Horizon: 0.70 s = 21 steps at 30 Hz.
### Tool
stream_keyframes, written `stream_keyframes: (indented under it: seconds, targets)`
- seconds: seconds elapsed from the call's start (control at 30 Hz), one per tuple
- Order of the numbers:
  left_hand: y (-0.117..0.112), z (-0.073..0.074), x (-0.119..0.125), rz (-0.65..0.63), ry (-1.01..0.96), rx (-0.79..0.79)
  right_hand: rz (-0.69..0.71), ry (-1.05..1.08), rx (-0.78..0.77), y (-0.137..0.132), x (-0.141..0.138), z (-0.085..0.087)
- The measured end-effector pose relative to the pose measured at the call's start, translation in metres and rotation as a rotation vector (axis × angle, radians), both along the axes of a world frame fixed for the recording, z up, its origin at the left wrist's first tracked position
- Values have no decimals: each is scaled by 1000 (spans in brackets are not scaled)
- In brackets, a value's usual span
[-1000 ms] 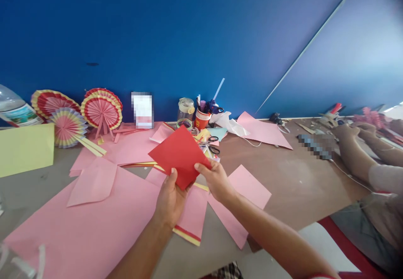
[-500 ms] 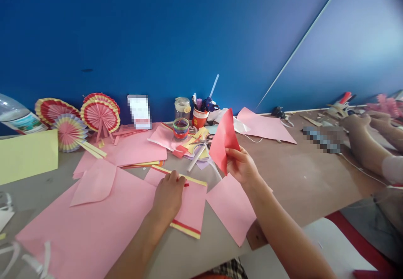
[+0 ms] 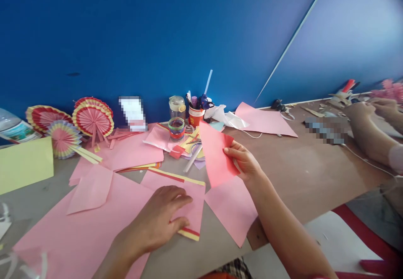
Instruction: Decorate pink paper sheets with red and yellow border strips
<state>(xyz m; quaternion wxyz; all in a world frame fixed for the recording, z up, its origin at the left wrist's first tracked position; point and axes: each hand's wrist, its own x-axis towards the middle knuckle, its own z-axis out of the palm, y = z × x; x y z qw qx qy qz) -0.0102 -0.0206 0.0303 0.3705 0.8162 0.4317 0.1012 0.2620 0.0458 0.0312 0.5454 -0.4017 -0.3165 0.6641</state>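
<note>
My right hand (image 3: 244,161) pinches a red paper sheet (image 3: 215,155) by its right edge, holding it up above the table. My left hand (image 3: 168,214) is spread, fingers apart, over a pink paper (image 3: 197,199). Red and yellow strips run along that paper's far and near edges; the red strip at the far edge covers only part of the length. Whether the left palm presses on the paper, I cannot tell. Under the red sheet, to the right, lies another pink sheet (image 3: 234,211).
Large pink sheets (image 3: 94,224) spread at the left. Pleated paper fans (image 3: 93,119) stand along the blue wall, near a roll of tape (image 3: 176,128) and a cup of pens (image 3: 195,117). A co-worker's hands (image 3: 362,111) are at the far right.
My left hand has opened from a closed grip near the far strip and moved nearer to me. The red sheet in my right hand has turned flatter towards me and come lower.
</note>
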Motion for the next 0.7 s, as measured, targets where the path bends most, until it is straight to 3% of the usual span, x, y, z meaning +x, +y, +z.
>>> stream_keyframes:
  seconds: [0.13, 0.27, 0.43, 0.57, 0.7]
  targets:
    - [-6, -30, 5, -102, 226, 227, 27, -49, 42, -4, -1, 10]
    - [-13, -46, 18, 6, 348, 281, 57, -112, 41, -18, -8, 15]
    - [-14, -47, 27, 45, 264, 319, 91, -317, -27, -51, -19, -10]
    - [-11, -47, 16, 83, 211, 396, 109, -431, -72, -64, -22, -33]
    - [-5, -57, 1, 211, 126, 481, 91, -484, -91, -65, -20, -43]
